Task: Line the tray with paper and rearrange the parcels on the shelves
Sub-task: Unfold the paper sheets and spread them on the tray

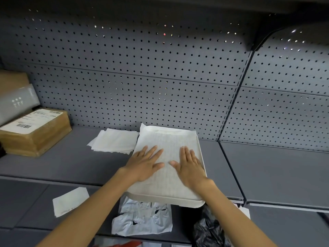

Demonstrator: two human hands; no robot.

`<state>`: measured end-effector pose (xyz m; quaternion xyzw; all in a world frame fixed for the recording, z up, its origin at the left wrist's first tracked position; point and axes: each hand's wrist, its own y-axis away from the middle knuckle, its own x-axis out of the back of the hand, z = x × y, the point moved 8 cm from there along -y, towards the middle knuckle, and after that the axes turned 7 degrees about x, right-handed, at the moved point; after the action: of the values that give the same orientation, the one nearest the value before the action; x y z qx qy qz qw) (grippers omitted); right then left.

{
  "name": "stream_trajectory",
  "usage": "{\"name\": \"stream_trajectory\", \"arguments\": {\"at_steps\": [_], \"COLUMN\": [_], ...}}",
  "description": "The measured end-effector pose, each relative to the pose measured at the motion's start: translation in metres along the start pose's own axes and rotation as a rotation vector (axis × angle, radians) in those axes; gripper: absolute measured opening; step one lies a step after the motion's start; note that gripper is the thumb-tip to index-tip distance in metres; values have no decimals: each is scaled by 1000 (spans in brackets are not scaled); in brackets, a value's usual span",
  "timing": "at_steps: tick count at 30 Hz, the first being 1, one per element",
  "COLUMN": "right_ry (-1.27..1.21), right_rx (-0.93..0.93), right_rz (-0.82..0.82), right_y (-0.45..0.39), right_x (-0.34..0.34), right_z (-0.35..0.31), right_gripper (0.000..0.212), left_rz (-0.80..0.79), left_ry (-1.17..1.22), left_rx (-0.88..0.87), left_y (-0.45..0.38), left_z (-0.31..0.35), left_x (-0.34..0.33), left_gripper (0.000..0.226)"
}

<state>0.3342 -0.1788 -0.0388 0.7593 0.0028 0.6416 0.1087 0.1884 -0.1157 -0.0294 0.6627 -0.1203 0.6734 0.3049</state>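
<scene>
From the head camera, your left hand (145, 164) and right hand (189, 166) lie flat and spread, gripping nothing, palms down on the sheet of paper (166, 139) inside the tray (179, 202), thumbs nearly meeting. The tray sits on the shelf (71, 157), its near end jutting past the front edge. Press outward from the middle so the sheet settles into the corners; the far edge curls up over the rim, so flatten it last.

Counted: one tray, one loose stack of spare paper (114, 141) just left of it, three parcels at far left, two bagged parcels and one white slip on the shelf below.
</scene>
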Motion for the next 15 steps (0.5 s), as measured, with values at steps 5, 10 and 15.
{"name": "stream_trajectory", "arguments": {"at_steps": [5, 10, 15], "right_ry": [-93, -145, -130], "right_rx": [29, 82, 169], "right_rz": [-12, 28, 234], "right_y": [-4, -26, -51], "right_x": [12, 31, 66], "right_z": [-22, -71, -150], "right_gripper": [81, 75, 63], "left_rz": [166, 314, 409], "left_ry": [31, 81, 99], "left_rx": [-67, -56, -39], "left_y": [8, 16, 30], "left_z": [-8, -56, -128], "left_x": [26, 58, 90], "left_gripper": [73, 60, 48]}}
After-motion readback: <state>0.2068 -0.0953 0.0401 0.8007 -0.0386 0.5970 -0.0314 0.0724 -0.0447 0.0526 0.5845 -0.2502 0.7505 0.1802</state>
